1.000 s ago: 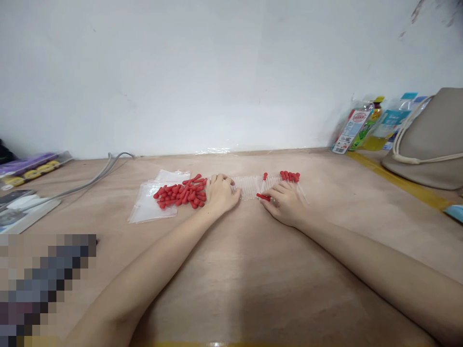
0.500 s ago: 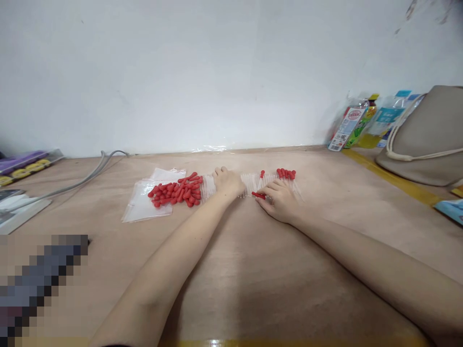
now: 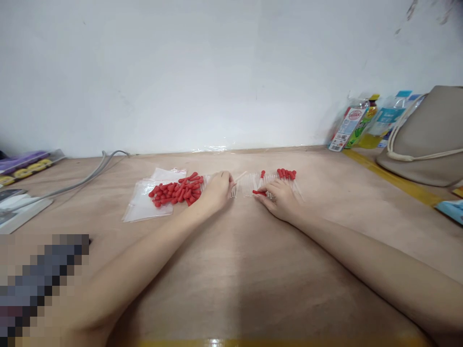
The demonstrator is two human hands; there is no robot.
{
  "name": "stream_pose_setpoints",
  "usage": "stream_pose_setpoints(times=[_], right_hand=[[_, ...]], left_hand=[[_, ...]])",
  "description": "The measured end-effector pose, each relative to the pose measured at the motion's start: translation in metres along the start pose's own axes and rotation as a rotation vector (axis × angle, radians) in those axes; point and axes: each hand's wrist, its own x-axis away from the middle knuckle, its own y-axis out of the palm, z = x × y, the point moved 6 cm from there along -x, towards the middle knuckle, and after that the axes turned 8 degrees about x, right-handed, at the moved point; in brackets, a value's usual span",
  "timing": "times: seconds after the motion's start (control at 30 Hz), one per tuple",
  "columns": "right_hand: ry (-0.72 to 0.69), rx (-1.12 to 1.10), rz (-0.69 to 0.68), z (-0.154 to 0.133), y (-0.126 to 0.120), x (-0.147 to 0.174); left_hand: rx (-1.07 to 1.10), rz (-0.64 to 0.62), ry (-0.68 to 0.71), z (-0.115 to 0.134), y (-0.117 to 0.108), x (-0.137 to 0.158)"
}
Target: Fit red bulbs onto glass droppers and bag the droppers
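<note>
My left hand [image 3: 218,189] is closed in a pinch on a thin clear dropper tube [image 3: 241,176], which sticks out to the right and slightly up. Between the fingertips of my right hand [image 3: 278,196] lies a red rubber bulb [image 3: 259,193], its end pointing left toward the other hand. Below and between both hands spreads a row of clear tubes [image 3: 248,185]. Several tubes at the right end carry red bulbs [image 3: 285,173], and one more capped tube [image 3: 262,174] lies just behind my right hand. A heap of loose red bulbs [image 3: 175,192] sits left of my left hand.
Clear plastic bags [image 3: 139,205] lie under the heap. Drink bottles [image 3: 387,118] and a beige bag [image 3: 423,135] stand at the right by the wall. A grey cable [image 3: 85,176] runs to a white power strip [image 3: 27,212] on the left. The front-left corner is pixelated.
My left hand has turned and drawn back slightly to the left, and a clear tube now shows in its fingers. My right hand stays almost in place with the red bulb.
</note>
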Motion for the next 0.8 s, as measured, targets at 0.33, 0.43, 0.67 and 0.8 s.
stream_pose_setpoints(times=[0.33,0.43,0.67,0.8], right_hand=[[-0.084,-0.123,-0.087,-0.021,0.01,-0.004],[-0.068,-0.168,-0.103,-0.02,0.009,-0.004],[-0.071,-0.213,-0.148,-0.021,0.011,-0.004],[-0.066,-0.234,-0.156,-0.022,0.011,-0.004]], left_hand=[[0.057,0.161,0.334,-0.012,-0.002,0.059],[0.051,0.151,0.303,-0.011,-0.002,0.058],[0.076,0.095,0.32,-0.007,-0.003,0.057],[0.085,0.066,0.327,-0.006,-0.002,0.057]])
